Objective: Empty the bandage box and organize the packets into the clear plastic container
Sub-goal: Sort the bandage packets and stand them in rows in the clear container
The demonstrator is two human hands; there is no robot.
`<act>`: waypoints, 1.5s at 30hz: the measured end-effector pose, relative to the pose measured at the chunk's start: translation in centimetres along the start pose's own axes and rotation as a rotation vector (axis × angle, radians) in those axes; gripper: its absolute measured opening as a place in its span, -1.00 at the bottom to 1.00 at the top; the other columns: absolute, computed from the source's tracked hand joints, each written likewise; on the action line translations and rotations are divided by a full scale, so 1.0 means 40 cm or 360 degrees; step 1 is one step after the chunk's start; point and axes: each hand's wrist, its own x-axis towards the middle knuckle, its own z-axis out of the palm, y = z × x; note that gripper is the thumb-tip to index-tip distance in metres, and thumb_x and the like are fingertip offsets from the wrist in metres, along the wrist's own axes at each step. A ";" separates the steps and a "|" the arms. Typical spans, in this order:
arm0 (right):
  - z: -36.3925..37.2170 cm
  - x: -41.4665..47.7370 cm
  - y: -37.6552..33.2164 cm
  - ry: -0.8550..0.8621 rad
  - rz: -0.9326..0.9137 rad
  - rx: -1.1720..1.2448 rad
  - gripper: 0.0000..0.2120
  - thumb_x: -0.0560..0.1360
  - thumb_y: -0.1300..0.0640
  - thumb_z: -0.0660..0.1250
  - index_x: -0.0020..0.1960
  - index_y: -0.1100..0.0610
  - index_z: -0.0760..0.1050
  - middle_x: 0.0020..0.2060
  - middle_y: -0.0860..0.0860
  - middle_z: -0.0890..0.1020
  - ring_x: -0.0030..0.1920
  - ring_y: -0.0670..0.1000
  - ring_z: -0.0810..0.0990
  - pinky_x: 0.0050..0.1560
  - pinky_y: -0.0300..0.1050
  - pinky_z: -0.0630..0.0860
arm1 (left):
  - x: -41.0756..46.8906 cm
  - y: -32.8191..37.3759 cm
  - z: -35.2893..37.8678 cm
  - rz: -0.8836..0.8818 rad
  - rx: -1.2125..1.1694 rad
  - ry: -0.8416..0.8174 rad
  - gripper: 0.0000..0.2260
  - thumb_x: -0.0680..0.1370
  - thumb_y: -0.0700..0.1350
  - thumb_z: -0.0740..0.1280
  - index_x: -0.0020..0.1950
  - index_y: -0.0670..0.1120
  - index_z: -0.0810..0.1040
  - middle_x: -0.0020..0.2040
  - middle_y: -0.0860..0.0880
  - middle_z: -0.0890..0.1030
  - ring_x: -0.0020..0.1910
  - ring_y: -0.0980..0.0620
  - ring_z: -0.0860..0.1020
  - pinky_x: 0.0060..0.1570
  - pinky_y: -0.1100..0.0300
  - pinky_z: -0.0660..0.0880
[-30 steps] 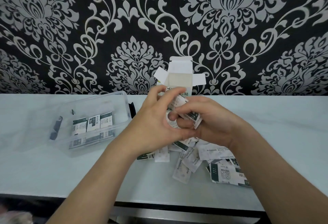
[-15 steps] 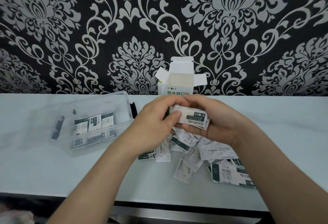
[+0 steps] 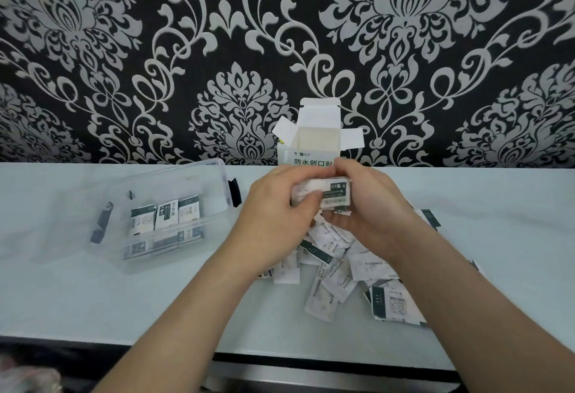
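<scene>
White paper packets (image 3: pixel 337 190), dark green bands, stacked

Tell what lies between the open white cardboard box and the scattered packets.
In the head view: left hand and right hand holding a stack of white packets.

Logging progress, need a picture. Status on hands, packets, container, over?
Left hand and right hand both hold one packet stack above the loose pile. Container has a few packets inside; box open behind. Nothing seen blocking the container.
</scene>
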 end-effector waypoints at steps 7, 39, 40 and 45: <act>-0.014 -0.020 -0.026 -0.0185 -0.0271 -0.0642 -0.78 0.57 -0.05 0.29 0.08 0.09 0.44 -0.09 0.01 0.58 -0.19 -0.08 0.57 -0.14 -0.09 0.60 | 0.007 0.005 -0.018 -0.0308 -0.0282 0.0035 -0.73 0.56 -0.22 0.33 0.15 0.12 0.61 -0.43 0.07 0.59 -0.50 0.16 0.52 -0.39 0.25 0.48; 0.138 -0.045 0.018 -0.0113 -0.1940 -0.2022 -0.81 0.36 0.41 0.38 -0.06 0.25 0.51 0.00 0.14 0.53 -0.24 0.13 0.51 -0.36 0.05 0.50 | 0.015 -0.044 -0.233 -0.0694 -0.0950 0.0321 -0.80 0.48 -0.42 0.32 0.00 -0.21 0.65 -0.33 -0.08 0.60 -0.47 0.11 0.47 -0.46 0.39 0.44; 0.153 -0.041 0.019 -0.0151 -0.1995 -0.2048 -0.83 0.37 0.41 0.37 -0.06 0.26 0.53 -0.04 0.15 0.54 -0.25 0.14 0.51 -0.38 0.05 0.49 | 0.012 -0.053 -0.250 -0.0713 -0.0916 0.0285 -0.80 0.48 -0.42 0.31 -0.01 -0.21 0.65 -0.33 -0.09 0.60 -0.45 0.11 0.46 -0.45 0.39 0.43; 0.252 -0.015 0.016 -0.0502 -0.1920 -0.2230 -0.86 0.50 0.33 0.27 0.03 0.24 0.53 -0.08 0.16 0.56 -0.24 0.20 0.56 -0.32 0.11 0.54 | -0.005 -0.121 -0.343 -0.0768 -0.0628 0.0234 -0.82 0.51 -0.37 0.32 0.03 -0.20 0.66 -0.27 -0.11 0.58 -0.37 0.08 0.45 -0.32 0.30 0.41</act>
